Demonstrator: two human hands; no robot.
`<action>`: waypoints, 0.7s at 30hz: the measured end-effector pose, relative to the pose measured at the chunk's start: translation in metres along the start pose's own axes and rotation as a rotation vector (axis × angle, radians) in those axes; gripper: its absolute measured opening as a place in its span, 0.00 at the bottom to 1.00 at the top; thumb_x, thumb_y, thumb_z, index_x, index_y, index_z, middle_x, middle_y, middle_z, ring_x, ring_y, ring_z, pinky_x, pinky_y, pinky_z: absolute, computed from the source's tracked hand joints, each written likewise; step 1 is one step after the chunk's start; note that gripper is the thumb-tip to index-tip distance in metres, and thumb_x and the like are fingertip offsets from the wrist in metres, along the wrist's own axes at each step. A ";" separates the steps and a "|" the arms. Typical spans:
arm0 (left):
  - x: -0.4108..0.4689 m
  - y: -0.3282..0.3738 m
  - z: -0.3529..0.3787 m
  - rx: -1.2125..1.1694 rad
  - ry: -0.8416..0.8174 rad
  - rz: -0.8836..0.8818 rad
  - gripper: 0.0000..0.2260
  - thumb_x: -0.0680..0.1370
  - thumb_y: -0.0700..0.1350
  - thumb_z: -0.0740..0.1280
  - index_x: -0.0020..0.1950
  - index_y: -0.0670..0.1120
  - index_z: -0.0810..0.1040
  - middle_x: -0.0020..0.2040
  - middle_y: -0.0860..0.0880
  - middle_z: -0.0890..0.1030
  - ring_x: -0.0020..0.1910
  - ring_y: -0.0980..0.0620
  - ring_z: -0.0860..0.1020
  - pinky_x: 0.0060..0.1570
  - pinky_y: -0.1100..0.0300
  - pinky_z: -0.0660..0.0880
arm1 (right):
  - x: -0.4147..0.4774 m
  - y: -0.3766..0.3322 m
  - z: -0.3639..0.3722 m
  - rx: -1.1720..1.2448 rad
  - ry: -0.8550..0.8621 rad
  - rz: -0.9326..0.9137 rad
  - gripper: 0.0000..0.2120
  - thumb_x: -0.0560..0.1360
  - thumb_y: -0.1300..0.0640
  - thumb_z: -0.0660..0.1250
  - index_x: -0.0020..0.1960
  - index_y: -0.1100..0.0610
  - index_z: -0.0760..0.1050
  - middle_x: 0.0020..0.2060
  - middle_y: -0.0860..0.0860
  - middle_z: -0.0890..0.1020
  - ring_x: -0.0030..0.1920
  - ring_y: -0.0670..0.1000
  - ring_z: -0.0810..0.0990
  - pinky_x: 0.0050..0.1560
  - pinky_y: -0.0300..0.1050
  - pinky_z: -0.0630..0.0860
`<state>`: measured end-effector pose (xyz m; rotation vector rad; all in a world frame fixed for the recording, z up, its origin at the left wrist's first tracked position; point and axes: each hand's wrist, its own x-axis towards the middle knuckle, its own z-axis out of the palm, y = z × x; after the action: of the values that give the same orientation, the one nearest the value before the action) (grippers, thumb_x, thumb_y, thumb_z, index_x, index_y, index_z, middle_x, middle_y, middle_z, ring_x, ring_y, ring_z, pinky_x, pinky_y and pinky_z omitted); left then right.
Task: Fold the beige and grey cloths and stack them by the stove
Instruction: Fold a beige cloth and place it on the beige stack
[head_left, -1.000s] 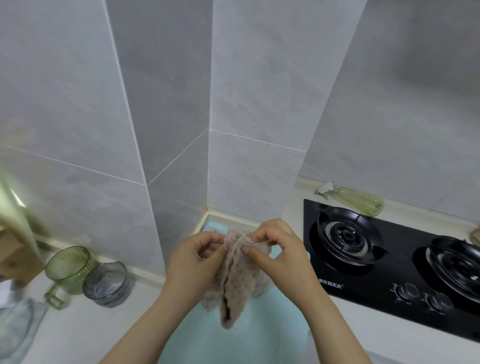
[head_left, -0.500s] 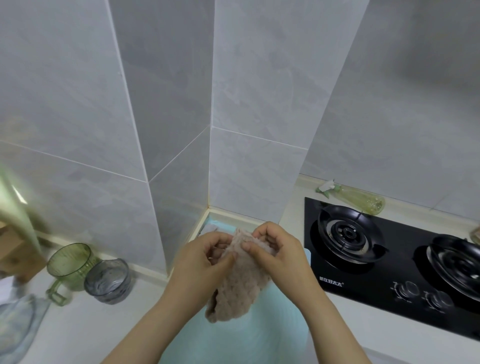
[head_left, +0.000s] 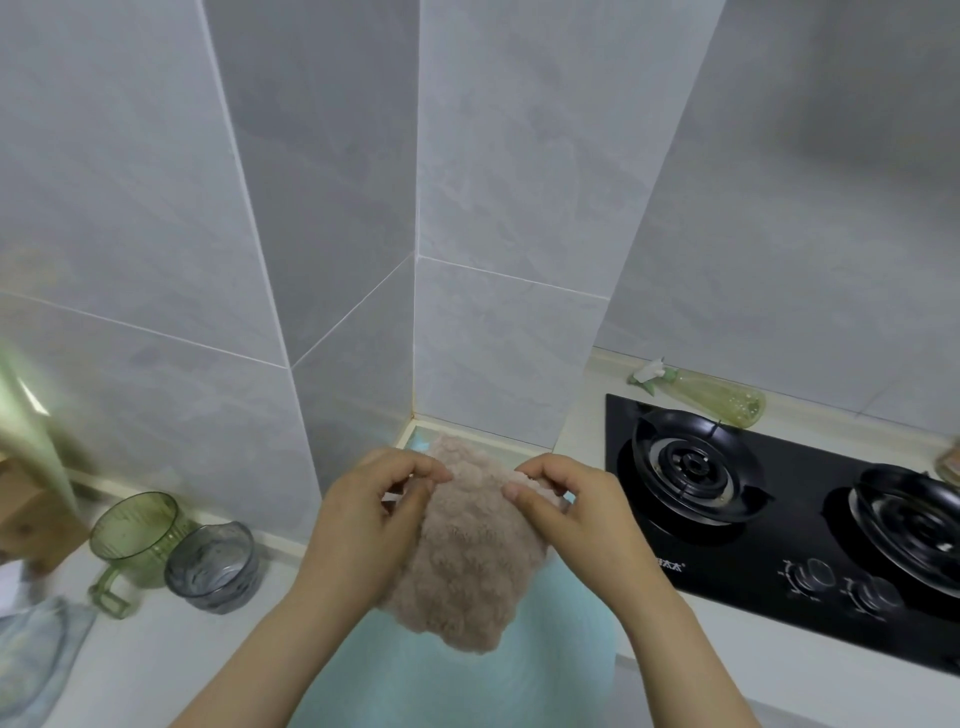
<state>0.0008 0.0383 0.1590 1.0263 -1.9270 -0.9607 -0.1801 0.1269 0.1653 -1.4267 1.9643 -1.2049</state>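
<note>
The left hand (head_left: 363, 525) and right hand (head_left: 576, 514) each pinch a top corner of the beige cloth (head_left: 467, 561) in curled fingers (head_left: 415, 470). It hangs spread between them over the teal mat (head_left: 467, 691) on the desk (head_left: 156, 675), with the stove (head_left: 779, 519) to their right, likely to square its edges for folding. Half a second ago the hands were close together and the cloth hung bunched and narrow.

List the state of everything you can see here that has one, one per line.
Beige cloth, hanging from both hands above the teal mat.
Left hand, pinching the cloth's top edge.
Right hand, pinching the cloth's top edge.
Green cup, upright.
Grey cup, upright.
Spray bottle, lying on its side.
Stove, no flame showing.
</note>
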 end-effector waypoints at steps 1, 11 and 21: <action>0.000 0.000 0.000 0.007 -0.009 0.030 0.12 0.75 0.38 0.67 0.41 0.56 0.82 0.43 0.59 0.80 0.44 0.63 0.77 0.39 0.75 0.70 | 0.001 0.000 0.001 0.014 0.017 0.006 0.03 0.74 0.52 0.71 0.41 0.48 0.81 0.39 0.42 0.82 0.42 0.42 0.79 0.44 0.37 0.76; -0.001 0.002 -0.001 0.040 -0.112 0.228 0.13 0.75 0.56 0.61 0.59 0.59 0.76 0.55 0.63 0.73 0.54 0.64 0.74 0.48 0.77 0.65 | 0.000 0.013 0.010 0.531 0.277 0.332 0.18 0.74 0.47 0.69 0.61 0.52 0.75 0.51 0.52 0.82 0.48 0.48 0.81 0.46 0.41 0.80; 0.009 0.009 0.002 -0.027 -0.040 0.214 0.13 0.76 0.52 0.62 0.61 0.58 0.74 0.59 0.63 0.72 0.60 0.67 0.71 0.52 0.80 0.63 | -0.003 -0.002 0.028 0.934 -0.111 0.505 0.23 0.78 0.41 0.58 0.63 0.54 0.78 0.56 0.53 0.84 0.57 0.52 0.83 0.63 0.54 0.75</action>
<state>-0.0079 0.0344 0.1684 0.7719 -2.0047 -0.8879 -0.1574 0.1186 0.1515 -0.4721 1.2488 -1.4411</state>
